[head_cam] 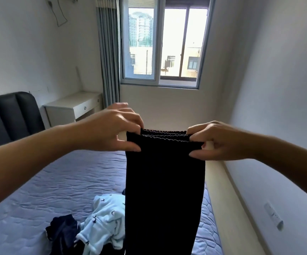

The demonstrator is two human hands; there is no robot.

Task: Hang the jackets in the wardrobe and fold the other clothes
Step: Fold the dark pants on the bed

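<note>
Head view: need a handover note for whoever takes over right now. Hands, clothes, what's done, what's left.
Left hand: pinches the left end of the black trousers' waistband.
Right hand: pinches the right end.
The trousers hang straight down above the bed.
A light blue garment and a dark navy garment lie crumpled on the bed, touching each other.
Done: nothing folded is in view, and no wardrobe is in view.
Left: fold the trousers, then sort the two garments on the bed.

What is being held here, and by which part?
The black trousers are held up over the bed by the elastic waistband: the left hand pinches its left end, the right hand its right end.
</note>
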